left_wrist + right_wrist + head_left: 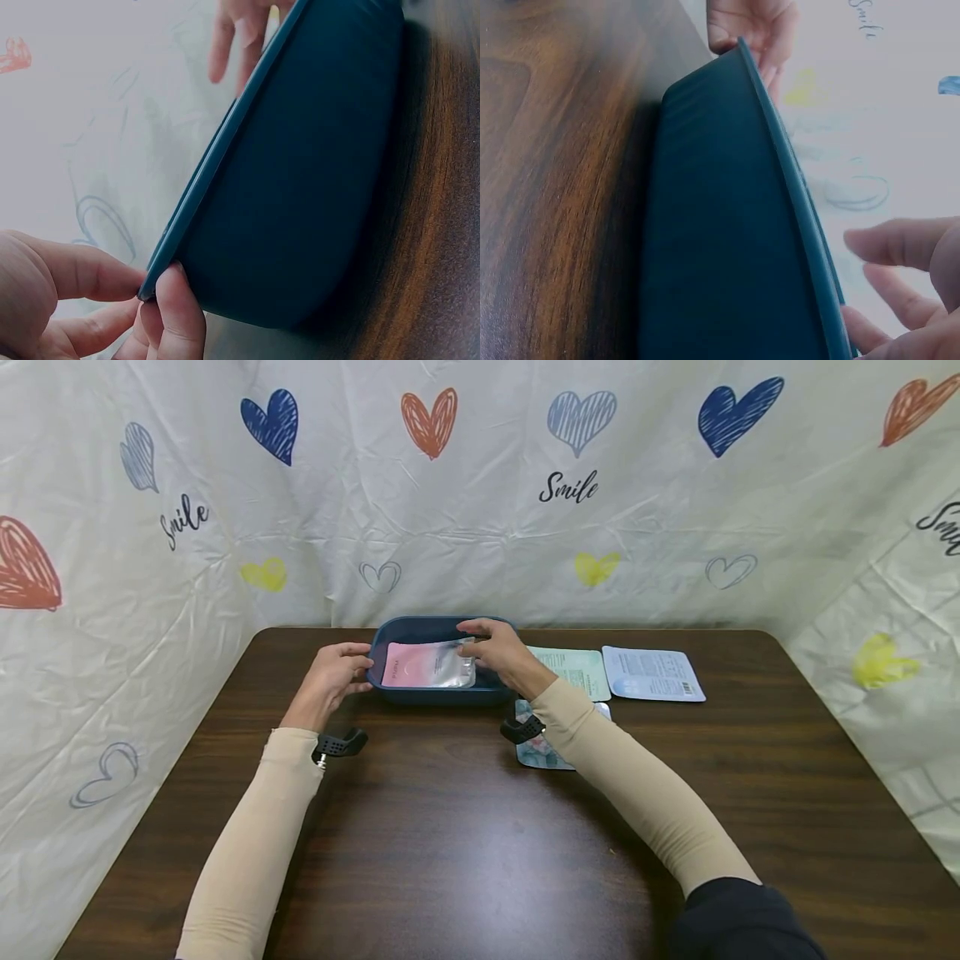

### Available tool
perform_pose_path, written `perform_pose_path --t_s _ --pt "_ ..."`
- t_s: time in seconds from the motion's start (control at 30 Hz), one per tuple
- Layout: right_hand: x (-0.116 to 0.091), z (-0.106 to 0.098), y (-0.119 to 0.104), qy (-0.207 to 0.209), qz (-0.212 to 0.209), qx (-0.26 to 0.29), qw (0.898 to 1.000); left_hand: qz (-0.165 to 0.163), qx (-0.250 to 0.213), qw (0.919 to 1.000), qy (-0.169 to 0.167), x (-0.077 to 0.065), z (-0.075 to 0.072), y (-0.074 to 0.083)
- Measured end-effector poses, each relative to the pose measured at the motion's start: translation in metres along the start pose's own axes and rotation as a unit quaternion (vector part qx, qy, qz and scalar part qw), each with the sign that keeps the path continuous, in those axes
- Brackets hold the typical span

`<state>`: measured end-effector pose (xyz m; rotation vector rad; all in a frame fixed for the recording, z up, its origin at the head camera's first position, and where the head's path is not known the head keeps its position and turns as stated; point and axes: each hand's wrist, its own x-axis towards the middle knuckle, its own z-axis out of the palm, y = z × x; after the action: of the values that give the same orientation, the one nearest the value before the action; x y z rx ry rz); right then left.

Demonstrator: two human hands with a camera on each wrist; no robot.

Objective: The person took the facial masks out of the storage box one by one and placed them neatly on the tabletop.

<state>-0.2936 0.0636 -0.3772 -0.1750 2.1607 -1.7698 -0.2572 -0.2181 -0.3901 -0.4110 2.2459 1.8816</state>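
Observation:
A dark blue plastic basin (442,696) stands at the back of the table. Inside it lies a pink and silver sheet mask packet (422,665), seen only in the head view. At the basin's left end my left hand (330,683) pinches the rim (196,187) between thumb and fingers. My right hand (504,657) is over the basin's right part, by the silver end of the packet. In the right wrist view its thumb and fingers (900,244) are spread apart, with nothing seen between them; a lower fingertip is close to the rim.
Right of the basin lie a green packet (573,670) and a light blue packet (652,674). A floral packet (543,753) is partly hidden under my right forearm. Behind the brown table (450,827) hangs a white curtain (480,535) printed with hearts.

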Motion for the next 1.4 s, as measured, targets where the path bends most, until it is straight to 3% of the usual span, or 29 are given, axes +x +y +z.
perform_pose_path --t_s 0.23,0.43,0.57,0.77,0.97,1.4 --pt "-0.004 0.001 -0.004 0.02 -0.022 0.034 0.999 0.001 0.002 1.0 -0.001 0.0 0.0 0.0" --pt "-0.004 0.001 -0.006 0.004 0.001 0.063 0.998 0.001 -0.001 1.0 -0.001 0.001 -0.001 -0.001" --pt "-0.004 0.002 -0.005 -0.017 0.015 0.049 0.999 0.003 0.001 1.0 0.001 0.001 0.0 -0.001" --pt "-0.002 0.003 -0.002 -0.058 0.025 -0.016 0.998 0.005 0.004 1.0 -0.001 0.0 0.0 -0.001" --pt "-0.003 0.002 -0.003 -0.05 0.024 -0.039 0.998 0.006 0.009 0.9999 0.001 0.001 0.001 0.0" --pt "-0.012 -0.007 -0.007 -0.026 0.01 -0.007 1.0 0.002 0.019 0.9998 0.009 0.005 0.002 0.0"
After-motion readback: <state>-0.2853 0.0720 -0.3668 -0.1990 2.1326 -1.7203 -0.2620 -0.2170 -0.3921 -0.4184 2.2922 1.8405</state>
